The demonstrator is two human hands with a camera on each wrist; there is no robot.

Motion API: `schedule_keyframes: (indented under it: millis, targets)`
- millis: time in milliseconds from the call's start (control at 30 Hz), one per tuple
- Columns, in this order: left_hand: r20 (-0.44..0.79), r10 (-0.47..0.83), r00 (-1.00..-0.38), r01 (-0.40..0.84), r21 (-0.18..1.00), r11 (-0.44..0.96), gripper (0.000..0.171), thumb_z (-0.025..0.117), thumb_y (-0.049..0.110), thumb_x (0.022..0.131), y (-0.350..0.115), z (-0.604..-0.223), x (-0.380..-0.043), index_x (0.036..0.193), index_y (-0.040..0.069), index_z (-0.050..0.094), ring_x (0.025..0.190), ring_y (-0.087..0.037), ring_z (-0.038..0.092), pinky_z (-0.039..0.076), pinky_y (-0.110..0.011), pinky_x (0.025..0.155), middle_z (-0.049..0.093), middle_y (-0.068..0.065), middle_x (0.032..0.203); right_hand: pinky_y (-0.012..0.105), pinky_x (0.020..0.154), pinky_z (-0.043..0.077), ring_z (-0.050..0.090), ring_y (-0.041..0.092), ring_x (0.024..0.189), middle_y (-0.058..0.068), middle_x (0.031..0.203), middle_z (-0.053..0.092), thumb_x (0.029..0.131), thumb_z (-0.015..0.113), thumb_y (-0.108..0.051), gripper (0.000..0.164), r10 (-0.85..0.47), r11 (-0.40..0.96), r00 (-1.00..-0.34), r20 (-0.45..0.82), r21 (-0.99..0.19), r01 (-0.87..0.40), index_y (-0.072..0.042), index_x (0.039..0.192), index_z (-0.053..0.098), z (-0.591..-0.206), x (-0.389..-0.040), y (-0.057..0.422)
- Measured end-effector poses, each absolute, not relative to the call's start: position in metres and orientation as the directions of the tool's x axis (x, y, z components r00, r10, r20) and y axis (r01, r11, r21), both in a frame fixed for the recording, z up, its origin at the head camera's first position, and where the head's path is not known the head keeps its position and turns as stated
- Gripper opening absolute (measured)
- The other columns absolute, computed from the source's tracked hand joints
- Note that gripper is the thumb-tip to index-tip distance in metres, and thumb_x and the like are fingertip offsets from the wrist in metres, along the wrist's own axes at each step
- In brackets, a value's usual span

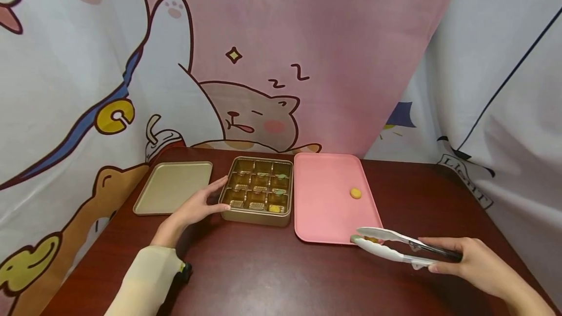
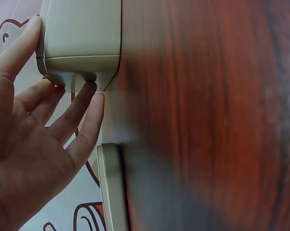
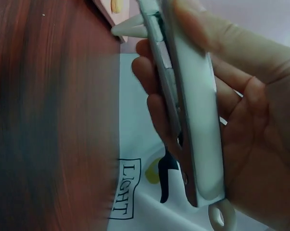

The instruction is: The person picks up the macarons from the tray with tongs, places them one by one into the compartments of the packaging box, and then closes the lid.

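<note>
My left hand [image 1: 199,206] rests against the left side of a gold square box [image 1: 256,216], thumb at its near left corner. In the left wrist view, the straight fingertips touch the wall of the box [image 2: 82,36]. My right hand [image 1: 476,265] grips kitchen tongs [image 1: 386,252] with white tips and a dark handle. The tong tips lie over the near right corner of a pink tray [image 1: 325,208]. At the tips are a small green piece [image 1: 356,239] and a yellow-brown piece [image 1: 372,239], partly hidden by the tongs. The right wrist view shows the tong handle [image 3: 197,120] inside the curled hand.
The box's gold insert has several compartments, some with green pieces [image 1: 281,176] and one with a yellow piece [image 1: 274,208]. Another round yellow piece [image 1: 355,193] lies on the tray. A gold lid [image 1: 173,189] lies left of the box. A printed cloth [image 1: 333,62] hangs behind the table.
</note>
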State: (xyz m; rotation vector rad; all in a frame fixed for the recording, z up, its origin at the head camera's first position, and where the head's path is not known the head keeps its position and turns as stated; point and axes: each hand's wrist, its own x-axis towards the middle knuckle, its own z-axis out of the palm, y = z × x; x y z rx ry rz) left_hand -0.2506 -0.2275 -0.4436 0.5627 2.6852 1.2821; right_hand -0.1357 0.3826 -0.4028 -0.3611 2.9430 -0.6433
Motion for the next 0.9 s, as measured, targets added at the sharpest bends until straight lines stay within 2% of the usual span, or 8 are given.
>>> schedule_keyframes:
  millis: [100,333,633,900]
  targets:
    - [0.06,0.379,-0.923,0.283,0.775,0.566,0.084,0.074,0.024,0.091,-0.226,-0.445,-0.252,0.157,0.003,0.027,0.151,-0.043,0.022,0.022,-0.066,0.117,0.022,-0.018,0.166,0.019,0.065,0.047,0.054,-0.01,0.081,-0.001,0.1,0.076,0.077,0.083,-0.039,0.056,-0.254,0.897,-0.963,-0.087,-0.393,-0.201,-0.01,0.124,0.071,-0.401,-0.137,0.383]
    - [0.064,0.377,-0.924,0.28,0.784,0.554,0.085,0.075,0.023,0.09,-0.228,-0.448,-0.251,0.156,0.0,0.027,0.15,-0.044,0.022,0.021,-0.066,0.117,0.022,-0.02,0.165,0.019,0.064,0.047,0.053,-0.011,0.08,-0.01,0.092,0.075,0.077,0.084,-0.035,0.049,-0.33,0.871,-0.944,-0.009,-0.387,-0.301,-0.011,0.119,0.074,-0.403,-0.141,0.382]
    - [0.054,0.37,-0.928,0.269,0.782,0.562,0.085,0.075,0.023,0.09,-0.226,-0.446,-0.255,0.158,0.005,0.027,0.151,-0.041,0.022,0.021,-0.065,0.118,0.022,-0.017,0.166,0.022,0.063,0.044,0.054,0.0,0.076,0.0,0.097,0.075,0.071,0.086,-0.041,0.057,-0.229,0.922,-0.972,-0.048,-0.33,-0.201,-0.014,0.12,0.074,-0.401,-0.148,0.366]
    - [0.049,0.361,-0.931,0.26,0.782,0.566,0.085,0.075,0.022,0.089,-0.228,-0.446,-0.253,0.158,0.004,0.027,0.152,-0.041,0.02,0.02,-0.064,0.118,0.022,-0.017,0.166,0.023,0.062,0.038,0.051,0.012,0.075,0.006,0.099,0.074,0.071,0.086,-0.038,0.059,-0.208,0.925,-0.976,-0.058,-0.337,-0.177,-0.013,0.123,0.073,-0.407,-0.157,0.344]
